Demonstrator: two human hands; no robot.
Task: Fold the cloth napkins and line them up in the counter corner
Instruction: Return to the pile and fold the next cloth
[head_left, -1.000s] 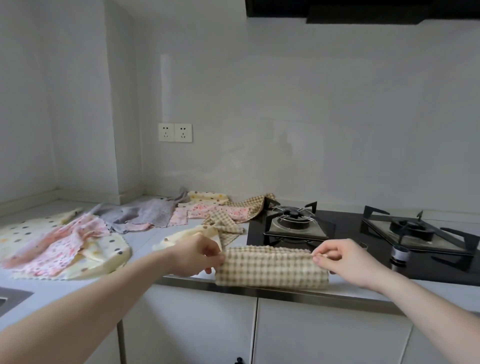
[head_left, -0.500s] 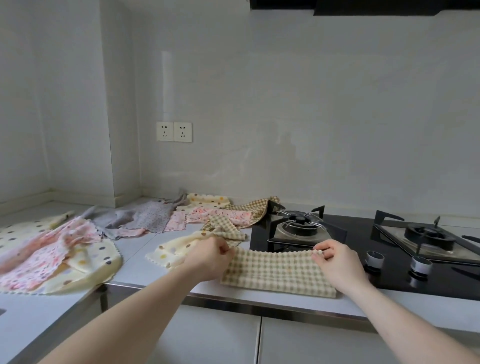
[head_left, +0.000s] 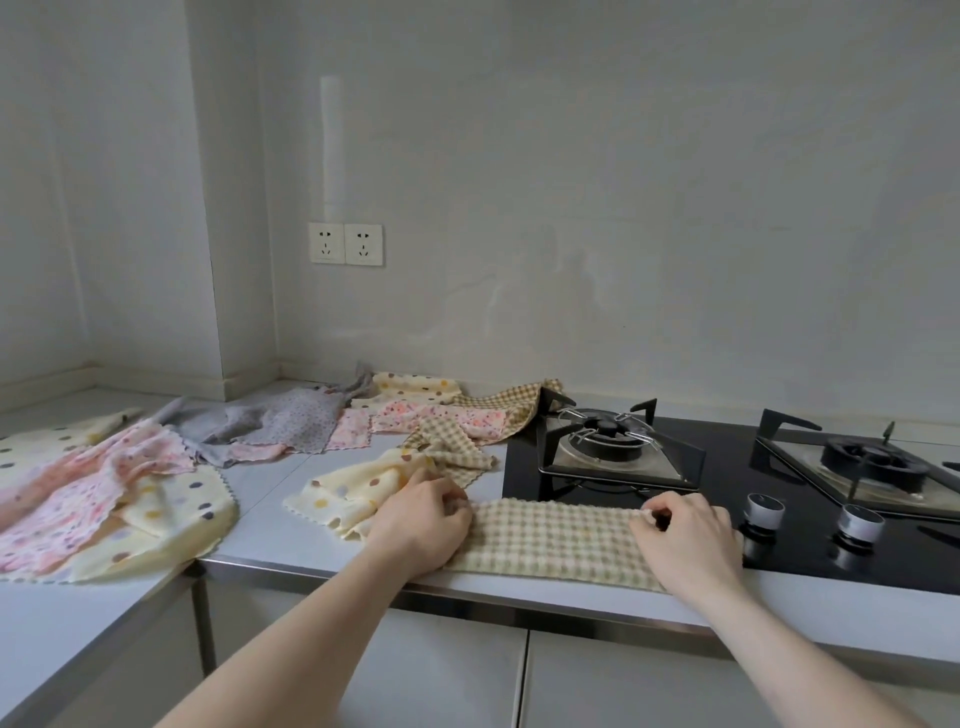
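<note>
A beige-and-cream checked cloth napkin (head_left: 553, 538) lies as a long folded strip at the front edge of the grey worktop (head_left: 270, 480), partly over the black glass hob (head_left: 727, 467). The left hand (head_left: 423, 522) and right hand (head_left: 680, 540) pinch its two ends, fingers curled on the cloth. Judged mid-fold; next, bringing one end over the other, edges matched.
</note>
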